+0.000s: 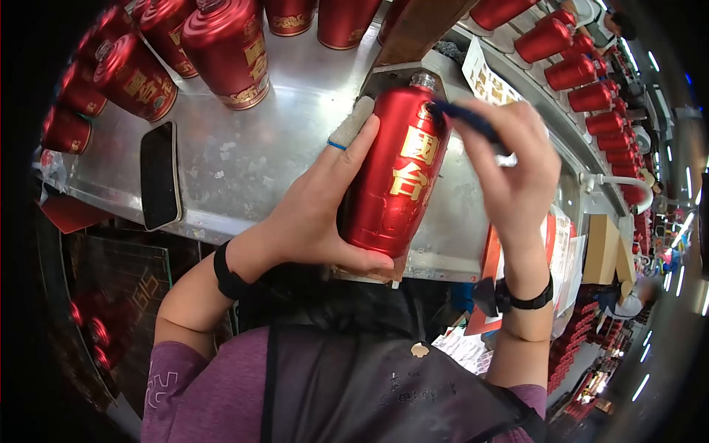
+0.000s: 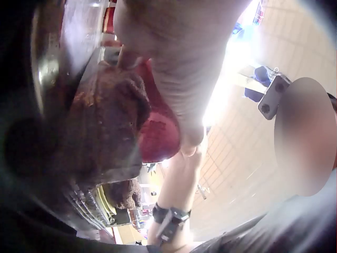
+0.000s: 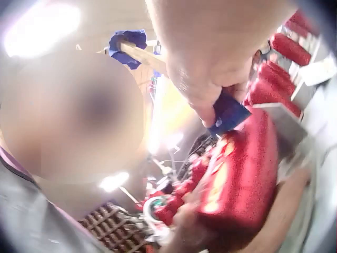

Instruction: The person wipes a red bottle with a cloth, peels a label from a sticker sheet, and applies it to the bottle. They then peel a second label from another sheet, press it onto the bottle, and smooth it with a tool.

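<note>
A glossy red bottle (image 1: 395,173) with gold characters and a clear top lies tilted before the person, its lower end toward them. The left hand (image 1: 310,203) grips it from the left, thumb at the base and fingers along the side. A grey cloth cover (image 1: 353,122) with a blue band sits on one finger. Over the bottle's upper right side, the right hand (image 1: 521,159) pinches a dark blue flat piece (image 3: 230,114) against the gold lettering. Motion blurs this hand in the head view, and I cannot tell what the blue piece is made of.
Several similar red bottles (image 1: 225,52) stand at the back left of the metal table (image 1: 221,177). A black phone (image 1: 160,176) lies near its front edge. Beyond the bottle rises a brown post (image 1: 421,29). More bottles (image 1: 545,39) line the right side, with a cardboard box (image 1: 600,247) nearby.
</note>
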`<state>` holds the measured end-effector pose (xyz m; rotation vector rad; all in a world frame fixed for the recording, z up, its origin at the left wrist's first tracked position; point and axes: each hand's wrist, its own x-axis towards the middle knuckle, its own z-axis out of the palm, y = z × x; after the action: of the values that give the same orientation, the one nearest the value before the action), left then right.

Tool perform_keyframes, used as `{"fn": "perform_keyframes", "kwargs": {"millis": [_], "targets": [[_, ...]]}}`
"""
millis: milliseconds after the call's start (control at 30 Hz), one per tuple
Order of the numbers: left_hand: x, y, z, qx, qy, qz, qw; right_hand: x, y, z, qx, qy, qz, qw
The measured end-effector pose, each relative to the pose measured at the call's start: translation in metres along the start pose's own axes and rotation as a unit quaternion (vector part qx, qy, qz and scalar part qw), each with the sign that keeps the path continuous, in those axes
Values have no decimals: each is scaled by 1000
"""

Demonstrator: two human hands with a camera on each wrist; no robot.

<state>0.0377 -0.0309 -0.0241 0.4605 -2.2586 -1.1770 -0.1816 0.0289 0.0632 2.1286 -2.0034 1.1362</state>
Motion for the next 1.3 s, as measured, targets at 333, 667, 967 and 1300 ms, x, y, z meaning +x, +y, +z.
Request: {"fn": "perform_keyframes", "kwargs": {"millis": [333, 667, 967, 1300], "targets": [[-4, -9, 7, -31, 5, -10, 999, 14, 53, -6, 170, 52, 95, 980], [3, 33, -9, 106, 61, 79, 989, 34, 95, -41, 526, 248, 163, 797], [44, 108, 55, -140, -148, -4, 979, 34, 87, -54, 532, 302, 127, 781], [33, 114, 123, -379, -139, -132, 905, 28, 57, -38, 384, 357, 88, 847]]}}
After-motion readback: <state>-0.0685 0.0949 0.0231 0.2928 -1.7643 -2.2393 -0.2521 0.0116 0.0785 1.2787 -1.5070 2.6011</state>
